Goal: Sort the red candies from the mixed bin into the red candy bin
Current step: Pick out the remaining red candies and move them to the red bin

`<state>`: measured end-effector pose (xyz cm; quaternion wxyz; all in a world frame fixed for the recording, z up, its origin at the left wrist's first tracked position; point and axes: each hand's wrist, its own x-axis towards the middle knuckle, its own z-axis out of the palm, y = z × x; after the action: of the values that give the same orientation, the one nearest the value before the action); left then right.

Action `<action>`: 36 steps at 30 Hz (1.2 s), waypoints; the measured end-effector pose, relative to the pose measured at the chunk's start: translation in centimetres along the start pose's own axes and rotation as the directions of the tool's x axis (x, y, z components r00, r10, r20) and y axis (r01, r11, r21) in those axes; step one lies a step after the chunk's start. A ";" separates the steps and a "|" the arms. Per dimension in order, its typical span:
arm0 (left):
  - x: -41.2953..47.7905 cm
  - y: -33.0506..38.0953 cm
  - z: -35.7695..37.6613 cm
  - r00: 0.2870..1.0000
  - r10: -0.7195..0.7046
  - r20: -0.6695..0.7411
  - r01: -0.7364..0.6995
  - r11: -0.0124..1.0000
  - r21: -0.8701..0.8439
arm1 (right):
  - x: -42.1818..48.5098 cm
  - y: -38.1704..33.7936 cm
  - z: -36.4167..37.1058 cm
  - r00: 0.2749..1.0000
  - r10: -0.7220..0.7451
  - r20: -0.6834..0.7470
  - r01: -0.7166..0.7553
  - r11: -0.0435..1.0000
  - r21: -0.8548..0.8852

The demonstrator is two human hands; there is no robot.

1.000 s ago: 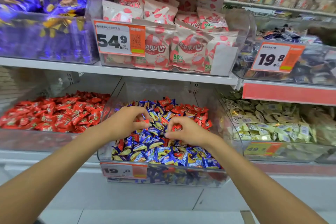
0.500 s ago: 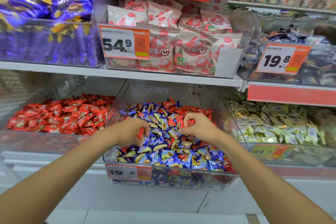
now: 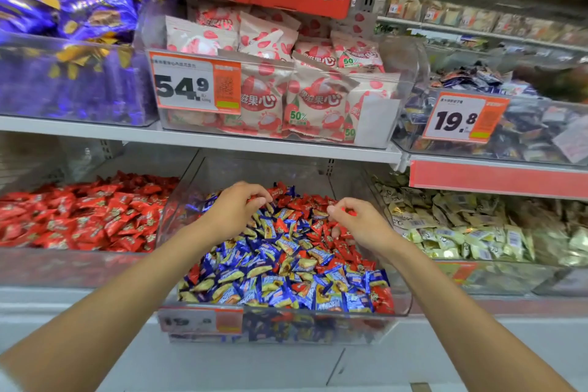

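Note:
A clear mixed bin [image 3: 394,312] on the lower shelf holds blue and red wrapped candies [image 3: 280,267]. To its left stands the red candy bin [image 3: 47,267], filled with red candies [image 3: 82,216]. My left hand [image 3: 235,208] hovers over the back of the mixed pile, its fingers curled and pinching a red candy [image 3: 254,199]. My right hand [image 3: 359,223] is over the right side of the pile, thumb and fingers pinching a red candy [image 3: 345,211], with more red wrappers under its palm.
A bin of pale yellow candies [image 3: 471,232] sits to the right. The upper shelf [image 3: 222,140] carries purple bags [image 3: 70,19], pink fruit-candy bags [image 3: 286,92] and dark candies [image 3: 477,124], with price tags 54.9 [image 3: 194,86] and 19.8 [image 3: 461,118].
Both hands have moved toward the back of the mixed bin and a little apart, still pinching among the candies. The view has shifted slightly closer and downward.

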<state>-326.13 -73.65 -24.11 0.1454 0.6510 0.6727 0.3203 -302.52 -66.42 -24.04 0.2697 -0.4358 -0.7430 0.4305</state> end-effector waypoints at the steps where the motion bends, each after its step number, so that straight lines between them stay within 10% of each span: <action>1: 1.0 0.0 0.5 1.000 -0.006 -0.013 0.006 1.000 0.009 | 0.5 0.1 0.1 1.000 -0.023 -0.019 0.023 1.000 0.001; 17: 6.4 -1.9 3.4 0.993 -0.114 -0.023 0.116 0.988 0.107 | 8.9 2.3 4.1 0.999 -0.049 0.009 0.044 0.787 -0.615; 29: 3.2 0.0 0.4 0.994 -0.062 -0.087 0.064 0.998 0.019 | 4.7 1.1 3.5 0.968 -0.065 0.243 0.107 0.981 -0.160; 36: 1.1 2.3 0.6 0.999 0.038 0.030 -0.037 0.999 -0.033 | 0.8 0.0 0.1 0.970 -0.017 0.243 0.068 0.977 -0.203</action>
<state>-324.11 -72.54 -22.88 0.1600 0.6660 0.6526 0.3239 -302.93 -65.76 -24.10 0.1395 -0.3905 -0.8206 0.3932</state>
